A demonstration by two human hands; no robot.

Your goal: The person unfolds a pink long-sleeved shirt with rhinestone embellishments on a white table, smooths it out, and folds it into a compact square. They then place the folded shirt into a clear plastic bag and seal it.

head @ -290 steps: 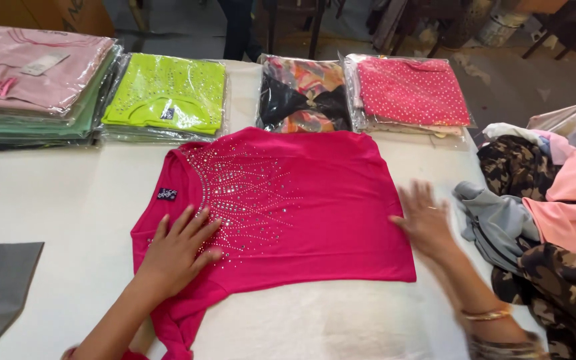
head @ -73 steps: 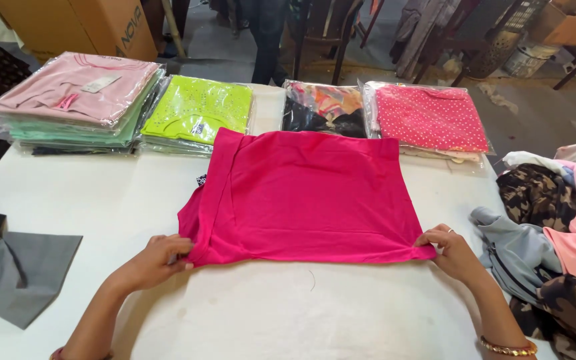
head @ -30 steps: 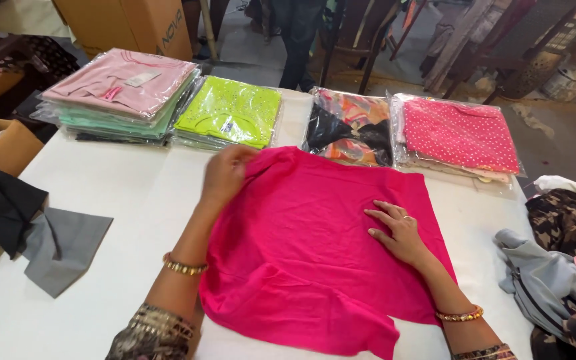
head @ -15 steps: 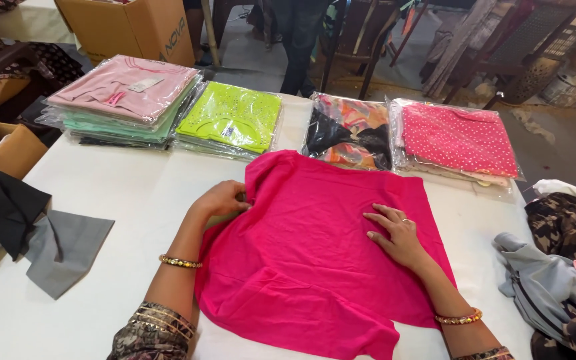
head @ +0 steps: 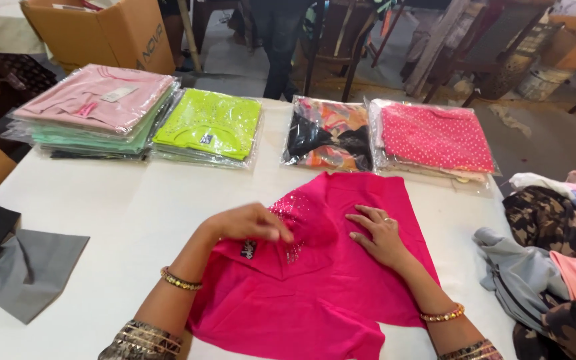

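Folding a pink top (head: pixel 328 280) on the white table (head: pixel 141 207).
Left hand (head: pixel 251 223) grips a folded-over flap; right hand (head: pixel 381 233) lies flat, open, pressing the cloth beside it.

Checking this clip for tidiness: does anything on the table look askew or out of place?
Mostly orderly: the bagged stacks sit in a neat row. The pink top lies crooked and rumpled under the left hand and right hand, and loose clothes are heaped at the right edge.
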